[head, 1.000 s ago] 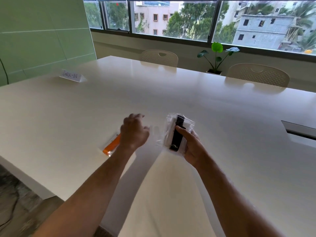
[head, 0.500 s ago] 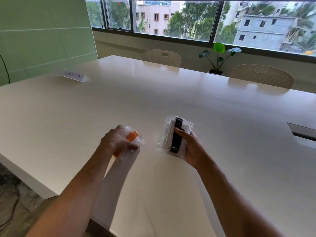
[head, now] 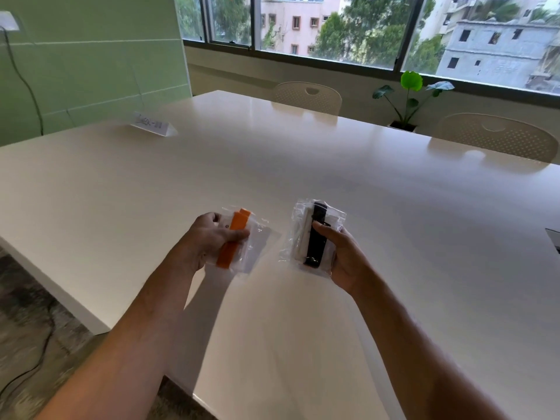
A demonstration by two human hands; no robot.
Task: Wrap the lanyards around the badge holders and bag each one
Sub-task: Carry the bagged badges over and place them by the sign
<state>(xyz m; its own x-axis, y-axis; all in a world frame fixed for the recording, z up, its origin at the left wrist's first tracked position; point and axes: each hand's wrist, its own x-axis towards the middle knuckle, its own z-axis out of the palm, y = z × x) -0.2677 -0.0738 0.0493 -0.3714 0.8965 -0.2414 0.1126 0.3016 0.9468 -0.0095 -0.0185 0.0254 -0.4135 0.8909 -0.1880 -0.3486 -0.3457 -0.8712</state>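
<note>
The left hand [head: 209, 241] gripped the orange-lanyard bag [head: 242, 242], thumb across its front; at its three o'clock, the right hand [head: 342, 256] pinched the black-lanyard bag [head: 312, 237], thumb on top.

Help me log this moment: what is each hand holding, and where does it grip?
The left hand grips the bag with the orange lanyard across its middle. The right hand holds the bag with the black lanyard by its right edge.
</note>
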